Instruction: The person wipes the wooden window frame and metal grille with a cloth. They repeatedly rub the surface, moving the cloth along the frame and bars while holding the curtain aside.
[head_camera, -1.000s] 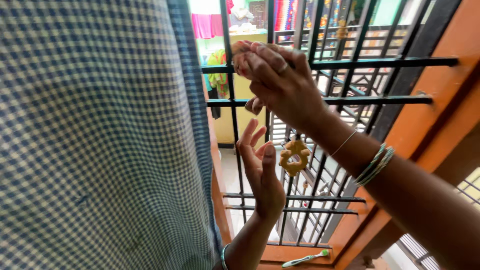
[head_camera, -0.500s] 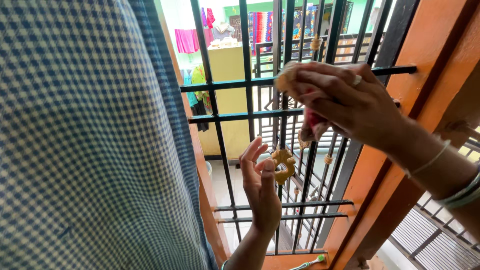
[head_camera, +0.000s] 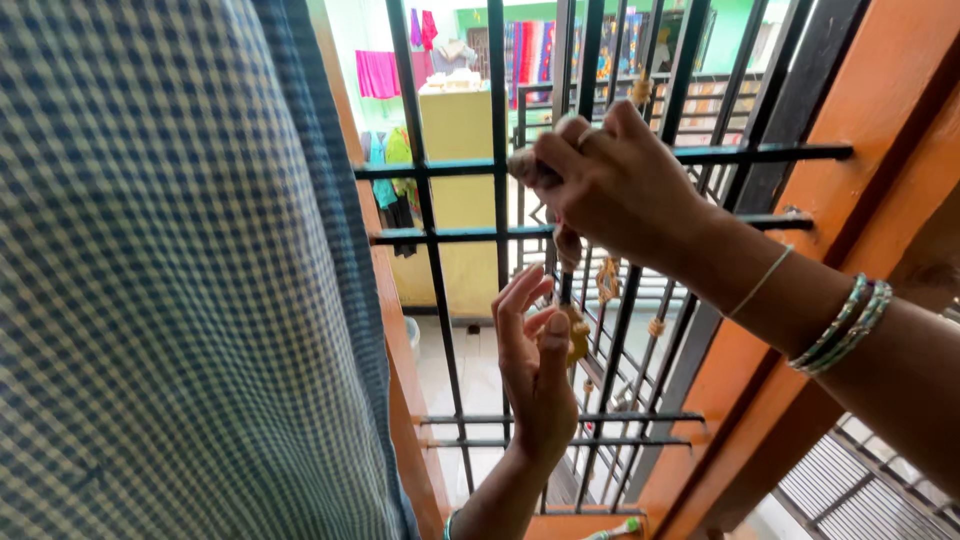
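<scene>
My right hand (head_camera: 625, 190) is closed around a small tan lump (head_camera: 522, 164), pressed against the upper crossbar of the black metal window grille (head_camera: 430, 235). A brownish end of it hangs just under the fist. My left hand (head_camera: 535, 375) is raised below, palm turned to the grille and fingers apart, holding nothing. It is right beside a small gold ornament (head_camera: 579, 338) on a vertical bar. Thin bangles (head_camera: 838, 322) circle my right forearm.
A blue-and-white checked cloth (head_camera: 180, 280) fills the left half of the view, close to the camera. An orange window frame (head_camera: 890, 110) borders the grille on the right. A green-handled tool (head_camera: 618, 529) lies on the sill. Outside are a yellow wall and hanging clothes.
My right hand stays on the upper crossbar with the tan lump, shifting slightly along it. My left hand stays raised underneath, its fingers a little more curled. The view has shifted.
</scene>
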